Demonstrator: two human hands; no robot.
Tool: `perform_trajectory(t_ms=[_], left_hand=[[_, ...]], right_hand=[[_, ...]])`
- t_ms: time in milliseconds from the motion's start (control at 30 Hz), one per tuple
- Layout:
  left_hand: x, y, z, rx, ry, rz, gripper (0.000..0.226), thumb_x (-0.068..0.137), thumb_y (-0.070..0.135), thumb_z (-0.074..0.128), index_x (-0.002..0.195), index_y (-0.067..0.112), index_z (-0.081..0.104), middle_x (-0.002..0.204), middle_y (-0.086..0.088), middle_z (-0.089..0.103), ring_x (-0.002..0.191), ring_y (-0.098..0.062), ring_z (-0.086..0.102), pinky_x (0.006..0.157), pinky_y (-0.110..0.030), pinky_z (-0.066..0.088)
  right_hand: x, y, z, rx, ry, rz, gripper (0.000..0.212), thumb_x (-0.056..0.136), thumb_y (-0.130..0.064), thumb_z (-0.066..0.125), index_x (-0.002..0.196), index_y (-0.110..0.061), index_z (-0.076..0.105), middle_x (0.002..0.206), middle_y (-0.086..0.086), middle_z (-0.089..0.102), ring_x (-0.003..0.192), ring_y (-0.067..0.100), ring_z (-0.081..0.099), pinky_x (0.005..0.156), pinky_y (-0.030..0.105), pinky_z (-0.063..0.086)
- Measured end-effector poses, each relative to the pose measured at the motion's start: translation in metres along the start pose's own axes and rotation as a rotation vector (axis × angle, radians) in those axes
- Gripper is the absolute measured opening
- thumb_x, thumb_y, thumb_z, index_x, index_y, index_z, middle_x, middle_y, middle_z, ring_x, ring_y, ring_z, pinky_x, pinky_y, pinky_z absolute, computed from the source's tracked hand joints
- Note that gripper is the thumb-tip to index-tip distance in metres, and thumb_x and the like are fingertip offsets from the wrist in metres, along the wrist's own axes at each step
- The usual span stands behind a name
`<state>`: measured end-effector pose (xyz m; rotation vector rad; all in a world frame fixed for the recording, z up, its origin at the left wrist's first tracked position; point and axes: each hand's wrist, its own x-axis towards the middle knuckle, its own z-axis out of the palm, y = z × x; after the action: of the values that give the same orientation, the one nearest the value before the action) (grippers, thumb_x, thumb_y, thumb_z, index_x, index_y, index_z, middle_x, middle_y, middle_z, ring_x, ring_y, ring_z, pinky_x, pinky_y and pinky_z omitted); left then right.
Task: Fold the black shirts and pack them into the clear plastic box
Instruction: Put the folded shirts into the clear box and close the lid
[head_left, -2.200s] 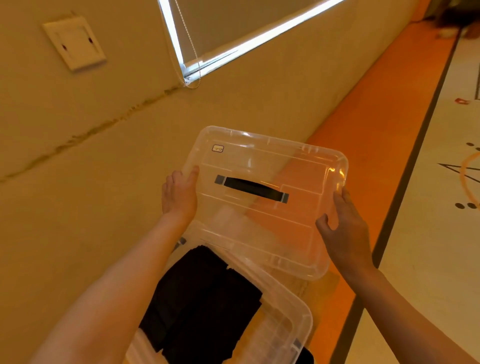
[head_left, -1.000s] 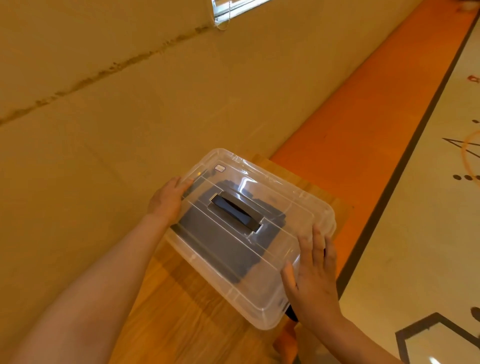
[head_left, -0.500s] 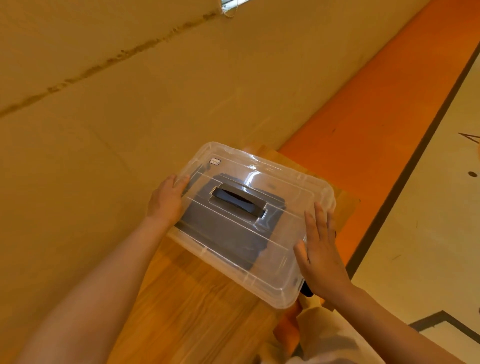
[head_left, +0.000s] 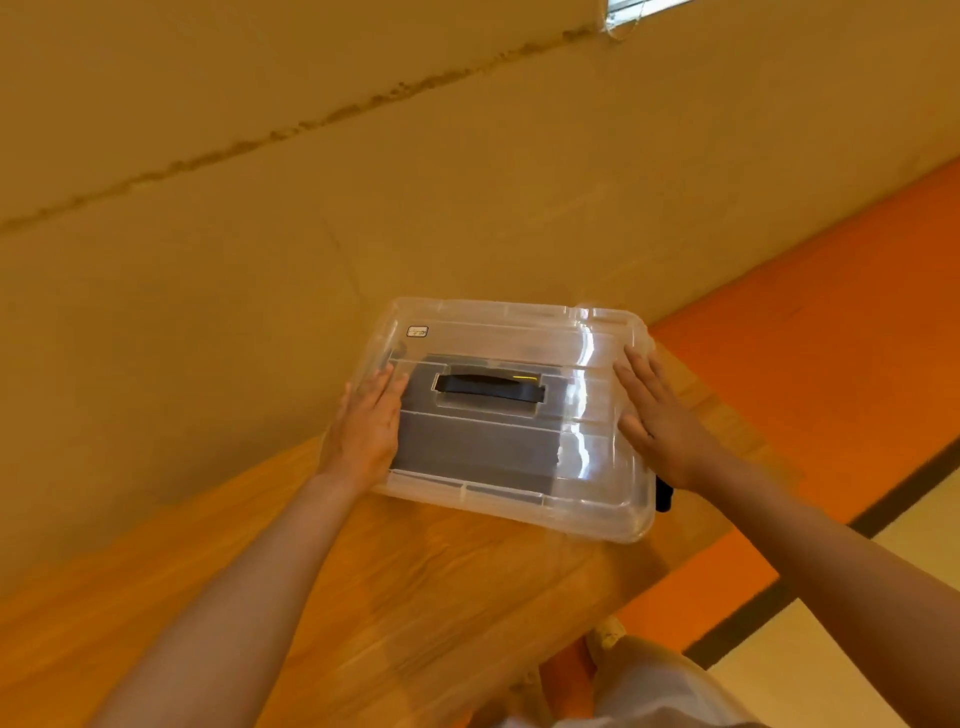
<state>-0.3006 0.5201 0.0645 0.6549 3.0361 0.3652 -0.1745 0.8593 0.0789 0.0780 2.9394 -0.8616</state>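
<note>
The clear plastic box (head_left: 587, 512) stands on a wooden table (head_left: 415, 597) against the wall. Its clear lid (head_left: 498, 322) with a black handle (head_left: 488, 388) lies on top. Folded black shirts (head_left: 467, 447) show dark through the lid. My left hand (head_left: 366, 426) lies flat on the lid's left end with straight fingers. On the right end my right hand (head_left: 660, 415) presses down the same way.
A yellow wall (head_left: 363, 182) rises right behind the box. The table's right edge drops to an orange floor strip (head_left: 831, 338) with a dark line and pale flooring beyond. A black latch (head_left: 663, 493) sticks out at the box's right side.
The lid came down from the air onto the box. Both hands shifted from gripping its edges to lying flat on top, and the box now sits squarer to me.
</note>
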Motion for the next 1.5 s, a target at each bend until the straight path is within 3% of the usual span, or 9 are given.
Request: perform_trajectory(t_ms=[500, 633, 733, 833, 933, 1067, 1233, 1333, 1500], left_hand=[[-0.115, 0.042, 0.004, 0.042, 0.074, -0.611, 0.068, 0.093, 0.057, 0.009, 0.154, 0.028, 0.013, 0.162, 0.005, 0.005, 0.149, -0.014, 0.0, 0.118, -0.038, -0.006], [-0.147, 0.054, 0.008, 0.055, 0.141, -0.726, 0.067, 0.095, 0.059, 0.011, 0.153, 0.028, 0.019, 0.161, 0.002, 0.014, 0.149, -0.017, 0.007, 0.118, -0.039, -0.001], [-0.161, 0.058, 0.003, -0.123, 0.313, -0.816, 0.049, 0.099, 0.042, 0.041, 0.144, 0.022, 0.043, 0.154, 0.001, 0.033, 0.144, -0.022, 0.026, 0.115, -0.036, 0.019], [-0.165, 0.051, -0.013, -0.25, 0.54, -0.982, 0.041, 0.096, 0.021, 0.055, 0.136, 0.014, 0.051, 0.149, -0.004, 0.038, 0.136, -0.025, 0.037, 0.1, -0.033, 0.038], [-0.157, 0.041, -0.027, -0.353, 0.404, -1.145, 0.061, 0.097, 0.031, 0.054, 0.15, 0.016, 0.029, 0.154, -0.008, 0.031, 0.139, -0.03, 0.033, 0.102, -0.042, 0.04], [-0.139, 0.034, -0.011, -0.449, 0.309, -1.041, 0.043, 0.101, 0.026, 0.044, 0.143, 0.018, 0.04, 0.13, -0.009, 0.055, 0.112, -0.027, 0.057, 0.065, -0.019, 0.042], [-0.129, 0.02, 0.003, -0.345, 0.341, -1.035, 0.043, 0.102, 0.025, 0.038, 0.145, 0.021, 0.033, 0.119, -0.011, 0.057, 0.091, -0.024, 0.063, 0.049, -0.017, 0.041], [-0.127, 0.02, 0.002, -0.247, 0.336, -0.975, 0.048, 0.102, 0.024, 0.038, 0.148, 0.022, 0.026, 0.138, -0.01, 0.046, 0.111, -0.026, 0.057, 0.071, -0.03, 0.057], [-0.124, 0.006, 0.002, -0.287, 0.336, -0.821, 0.049, 0.103, 0.028, 0.032, 0.15, 0.031, 0.021, 0.152, -0.001, 0.031, 0.133, -0.023, 0.041, 0.085, -0.027, 0.046]], right_hand=[[0.091, -0.04, -0.008, -0.113, -0.321, -0.271, 0.064, 0.102, -0.018, 0.032, 0.153, -0.015, -0.007, 0.159, -0.004, -0.019, 0.148, 0.019, 0.0, 0.119, 0.038, 0.015], [0.088, -0.058, 0.004, -0.165, -0.258, -0.297, 0.061, 0.103, -0.019, 0.03, 0.154, -0.016, -0.003, 0.16, -0.007, -0.014, 0.145, 0.022, 0.02, 0.096, 0.034, 0.04], [0.082, -0.062, 0.013, -0.158, -0.251, -0.345, 0.06, 0.103, -0.015, 0.029, 0.154, -0.015, -0.001, 0.161, -0.008, -0.013, 0.145, 0.02, 0.02, 0.082, 0.029, 0.045], [0.08, -0.063, 0.015, -0.113, -0.239, -0.345, 0.061, 0.1, -0.003, 0.032, 0.154, -0.01, 0.003, 0.162, 0.0, -0.009, 0.146, 0.021, 0.02, 0.092, 0.027, 0.043], [0.084, -0.057, 0.014, -0.037, -0.148, -0.315, 0.06, 0.098, 0.003, 0.032, 0.153, -0.008, 0.011, 0.162, 0.004, 0.002, 0.147, 0.023, 0.015, 0.114, 0.033, 0.03], [0.085, -0.045, 0.022, -0.043, -0.138, -0.276, 0.058, 0.099, 0.002, 0.03, 0.154, -0.011, 0.012, 0.162, 0.003, 0.006, 0.147, 0.024, 0.015, 0.117, 0.04, 0.026], [0.083, -0.044, 0.039, -0.094, -0.104, -0.264, 0.061, 0.099, 0.003, 0.026, 0.154, -0.01, 0.003, 0.162, 0.005, -0.003, 0.149, 0.021, 0.001, 0.119, 0.039, 0.02], [0.084, -0.045, 0.043, -0.158, -0.109, -0.259, 0.059, 0.102, -0.003, 0.023, 0.153, -0.01, -0.005, 0.161, 0.004, -0.009, 0.149, 0.02, -0.005, 0.119, 0.035, 0.014], [0.089, -0.047, 0.042, -0.215, -0.077, -0.265, 0.055, 0.103, -0.014, 0.027, 0.154, -0.007, 0.007, 0.161, 0.008, 0.006, 0.149, 0.022, 0.006, 0.121, 0.039, 0.007]])
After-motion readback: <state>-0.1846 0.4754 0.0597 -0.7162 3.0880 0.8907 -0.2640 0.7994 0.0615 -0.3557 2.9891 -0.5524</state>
